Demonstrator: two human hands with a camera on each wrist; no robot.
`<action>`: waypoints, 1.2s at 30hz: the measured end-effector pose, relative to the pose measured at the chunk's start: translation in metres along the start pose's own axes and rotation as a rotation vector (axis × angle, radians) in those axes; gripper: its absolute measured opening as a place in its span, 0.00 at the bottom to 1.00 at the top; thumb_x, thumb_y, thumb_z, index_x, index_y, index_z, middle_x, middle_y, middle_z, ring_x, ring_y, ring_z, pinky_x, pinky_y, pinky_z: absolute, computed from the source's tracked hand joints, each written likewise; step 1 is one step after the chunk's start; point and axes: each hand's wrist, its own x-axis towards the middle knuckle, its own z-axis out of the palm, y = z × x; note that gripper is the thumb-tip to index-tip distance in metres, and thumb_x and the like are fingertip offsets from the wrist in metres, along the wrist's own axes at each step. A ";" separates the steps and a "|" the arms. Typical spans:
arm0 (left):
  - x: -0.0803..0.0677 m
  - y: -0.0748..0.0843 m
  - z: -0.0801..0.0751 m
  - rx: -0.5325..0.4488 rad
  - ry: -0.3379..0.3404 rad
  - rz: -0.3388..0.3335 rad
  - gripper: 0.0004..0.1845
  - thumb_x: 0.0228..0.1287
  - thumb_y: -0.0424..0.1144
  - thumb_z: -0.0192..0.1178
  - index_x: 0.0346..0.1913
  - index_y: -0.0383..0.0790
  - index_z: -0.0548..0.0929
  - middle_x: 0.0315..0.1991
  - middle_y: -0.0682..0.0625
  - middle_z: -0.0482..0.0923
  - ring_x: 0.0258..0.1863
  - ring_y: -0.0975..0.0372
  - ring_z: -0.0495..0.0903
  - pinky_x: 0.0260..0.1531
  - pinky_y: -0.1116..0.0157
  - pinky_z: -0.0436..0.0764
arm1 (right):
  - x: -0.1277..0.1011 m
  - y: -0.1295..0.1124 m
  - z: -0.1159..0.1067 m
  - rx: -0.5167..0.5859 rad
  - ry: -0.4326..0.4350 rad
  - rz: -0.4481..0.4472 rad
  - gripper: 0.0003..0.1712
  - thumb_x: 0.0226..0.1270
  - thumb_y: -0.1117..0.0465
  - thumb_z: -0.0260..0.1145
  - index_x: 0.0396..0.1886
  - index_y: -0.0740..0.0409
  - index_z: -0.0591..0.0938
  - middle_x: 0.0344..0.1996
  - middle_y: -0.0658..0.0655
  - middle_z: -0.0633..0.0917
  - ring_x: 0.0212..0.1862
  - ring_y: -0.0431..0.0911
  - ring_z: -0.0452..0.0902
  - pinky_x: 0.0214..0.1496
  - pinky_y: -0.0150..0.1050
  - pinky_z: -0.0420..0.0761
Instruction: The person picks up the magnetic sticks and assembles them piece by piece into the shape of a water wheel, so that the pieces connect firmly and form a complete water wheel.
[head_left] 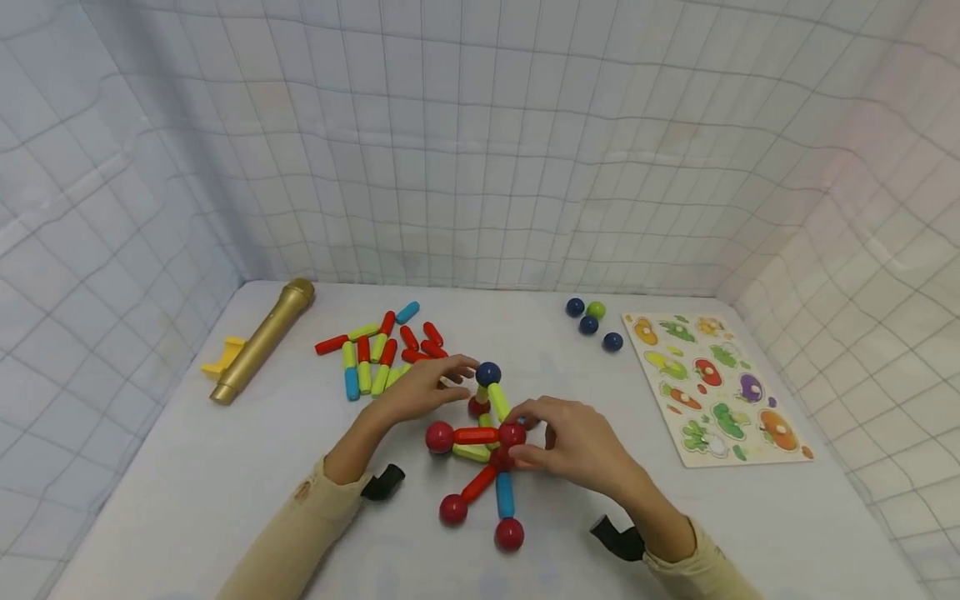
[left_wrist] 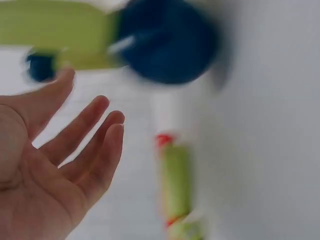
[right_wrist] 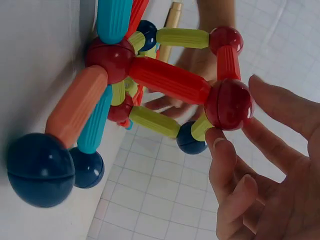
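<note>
The white surface (head_left: 225,500) sits inside a gridded fabric enclosure, which keeps the loose parts within reach. At its right edge lies a wooden vegetable puzzle board (head_left: 720,387), flat and well apart from the work; at the left, a gold toy microphone (head_left: 258,342) lies on its side, likewise out of the way.

In the middle stands the rod-and-ball structure (head_left: 483,442), its low red balls resting on the surface as feet so the frame holds itself up. Behind it the pile of spare rods (head_left: 378,350) lies near the left hand, and four loose balls (head_left: 592,321) cluster near the puzzle.

The right hand (head_left: 573,446) pinches a red ball (right_wrist: 229,104) at a joint of the structure between thumb and fingertips, seemingly to steady it. The left hand (head_left: 416,392) is spread, fingers straight and holding nothing, hovering just beside the dark blue ball (head_left: 488,372) topping a yellow-green rod (head_left: 498,402).
</note>
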 end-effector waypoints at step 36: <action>-0.061 0.022 -0.021 -0.072 -0.055 0.006 0.24 0.67 0.38 0.60 0.65 0.49 0.74 0.56 0.49 0.81 0.54 0.55 0.80 0.51 0.63 0.82 | -0.007 -0.004 0.015 -0.048 0.151 0.016 0.20 0.53 0.46 0.75 0.47 0.40 0.84 0.37 0.42 0.85 0.24 0.32 0.68 0.25 0.26 0.70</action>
